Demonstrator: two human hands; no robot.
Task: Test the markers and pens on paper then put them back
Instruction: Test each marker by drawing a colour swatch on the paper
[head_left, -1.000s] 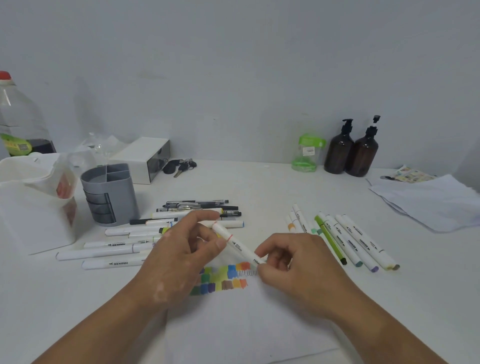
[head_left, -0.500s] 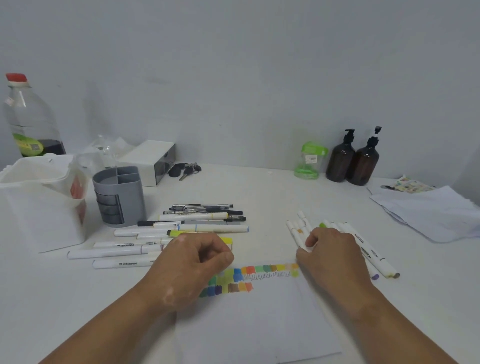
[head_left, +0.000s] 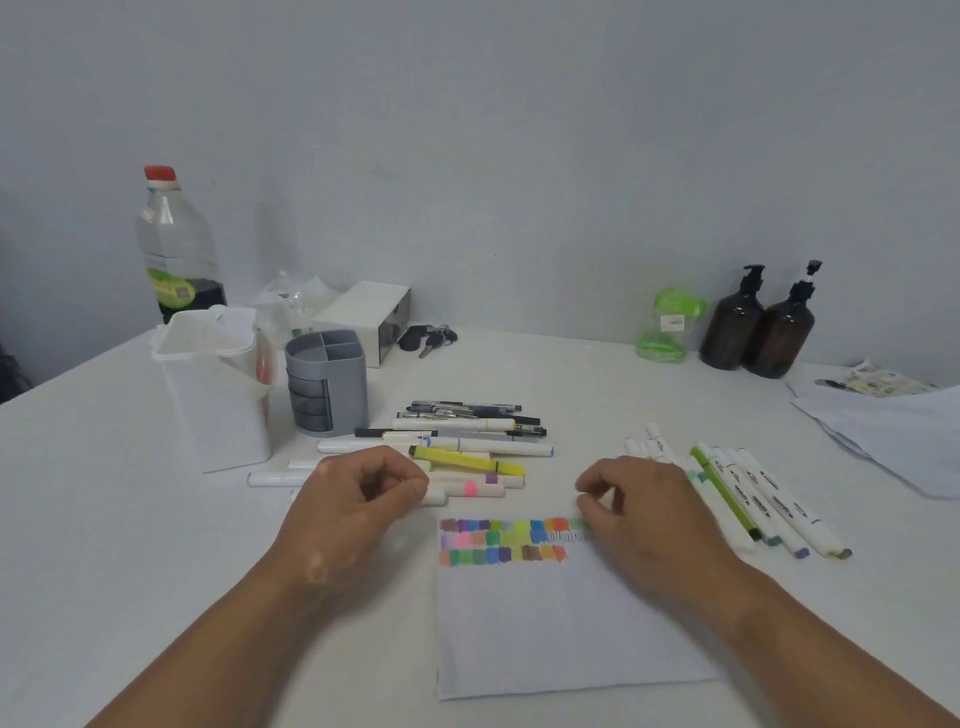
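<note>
Several markers (head_left: 769, 499) bear dark lettering too blurred to read.

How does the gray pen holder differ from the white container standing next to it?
The gray pen holder is round and shorter; the white container is squarish and taller. The pen holder has divided compartments on top and dark drawer-like fronts; the white container has plain walls. Both stand open-topped on the table, left of the loose pens.
</note>
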